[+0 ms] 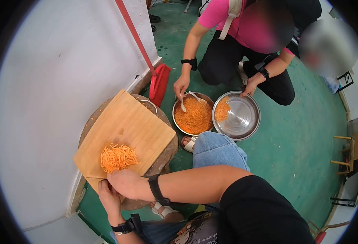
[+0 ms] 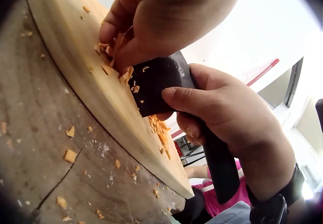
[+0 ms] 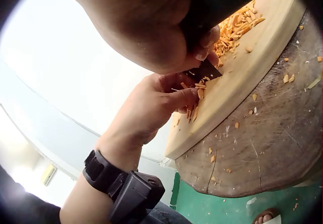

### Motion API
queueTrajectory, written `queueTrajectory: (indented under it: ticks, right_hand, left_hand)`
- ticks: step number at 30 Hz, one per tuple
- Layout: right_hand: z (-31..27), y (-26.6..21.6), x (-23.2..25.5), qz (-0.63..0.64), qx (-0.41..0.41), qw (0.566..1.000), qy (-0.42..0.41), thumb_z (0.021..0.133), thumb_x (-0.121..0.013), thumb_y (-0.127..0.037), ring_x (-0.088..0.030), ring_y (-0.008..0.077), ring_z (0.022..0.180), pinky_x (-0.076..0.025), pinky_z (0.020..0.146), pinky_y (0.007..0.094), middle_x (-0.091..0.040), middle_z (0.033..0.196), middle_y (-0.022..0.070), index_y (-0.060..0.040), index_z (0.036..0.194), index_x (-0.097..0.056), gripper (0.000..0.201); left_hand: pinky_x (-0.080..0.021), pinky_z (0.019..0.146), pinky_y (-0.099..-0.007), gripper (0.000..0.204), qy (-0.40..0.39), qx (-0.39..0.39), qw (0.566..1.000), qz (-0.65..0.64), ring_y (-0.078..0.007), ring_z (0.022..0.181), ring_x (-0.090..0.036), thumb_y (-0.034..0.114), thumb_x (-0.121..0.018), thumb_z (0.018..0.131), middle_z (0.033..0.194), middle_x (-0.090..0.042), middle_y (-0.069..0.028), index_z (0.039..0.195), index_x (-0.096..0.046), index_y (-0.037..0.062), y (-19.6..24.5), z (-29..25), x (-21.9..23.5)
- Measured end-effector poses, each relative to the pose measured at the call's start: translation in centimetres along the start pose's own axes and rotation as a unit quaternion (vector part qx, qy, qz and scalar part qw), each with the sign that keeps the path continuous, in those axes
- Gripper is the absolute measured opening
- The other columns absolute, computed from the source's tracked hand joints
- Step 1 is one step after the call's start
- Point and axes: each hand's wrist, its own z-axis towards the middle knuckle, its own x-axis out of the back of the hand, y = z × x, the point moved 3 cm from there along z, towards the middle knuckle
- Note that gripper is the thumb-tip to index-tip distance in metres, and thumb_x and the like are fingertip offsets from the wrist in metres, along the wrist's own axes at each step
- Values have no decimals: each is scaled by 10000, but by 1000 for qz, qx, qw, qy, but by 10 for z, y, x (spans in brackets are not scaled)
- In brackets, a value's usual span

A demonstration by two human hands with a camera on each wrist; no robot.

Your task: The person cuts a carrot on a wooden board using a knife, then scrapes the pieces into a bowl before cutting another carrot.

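Observation:
My right hand (image 1: 127, 184) grips the black handle of a dark-bladed knife (image 2: 156, 80), its thumb lying along the blade. Carrot bits cling to the blade, whose edge is down at the cutting board (image 1: 142, 130). Right beside the blade, my left hand (image 3: 156, 103) pinches a small bunch of carrot shreds (image 3: 201, 90) between thumb and fingers, close over the board's near end. A larger heap of shredded carrot (image 1: 118, 157) lies on the board just beyond my hands. In the head view the knife is mostly hidden under my right hand.
The board sits on a round wooden stump (image 3: 242, 143) strewn with carrot crumbs. Across from me a crouching person holds a spoon in a bowl of chopped carrot (image 1: 195, 116) and steadies a steel basin (image 1: 248, 118). A red dustpan (image 1: 159, 85) stands by the white wall (image 1: 65, 81).

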Motion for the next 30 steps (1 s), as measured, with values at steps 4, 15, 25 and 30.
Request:
queueTrajectory:
  ticks: [4, 15, 25, 30]
  right_hand:
    - [0, 0, -1, 0, 0, 1000, 7, 803, -519, -107, -642, 285, 745, -514, 624, 353, -600, 825, 173, 6, 944, -503, 181]
    - [-1, 0, 2, 17, 6, 1000, 0, 809, -506, -105, -640, 291, 757, -512, 632, 361, -602, 830, 175, 10, 945, -500, 178]
    - [-1, 0, 3, 2, 5, 1000, 0, 803, -512, -109, -643, 283, 760, -514, 624, 349, -606, 829, 170, 12, 939, -504, 182]
    - [-1, 1, 1, -3, 13, 1000, 17, 805, -511, -111, -639, 276, 735, -511, 604, 344, -597, 806, 160, 11, 937, -502, 180]
  left_hand:
    - [-449, 651, -388, 129, 6, -10, 1000, -5, -352, 740, -549, -5, -549, 792, 860, -543, -174, 916, -553, -39, 2, -1, 1]
    - [-459, 662, -385, 148, 6, -3, 1000, -19, -348, 754, -562, -19, -550, 782, 871, -550, -175, 928, -560, -35, 4, -1, 1]
    - [-454, 664, -408, 139, 12, -1, 1000, -22, -382, 775, -554, -23, -546, 780, 883, -551, -190, 918, -560, -35, 7, 0, 1]
    - [-454, 654, -398, 118, 32, -27, 999, -5, -360, 762, -558, -20, -546, 786, 866, -548, -184, 902, -558, -37, 5, 0, 0]
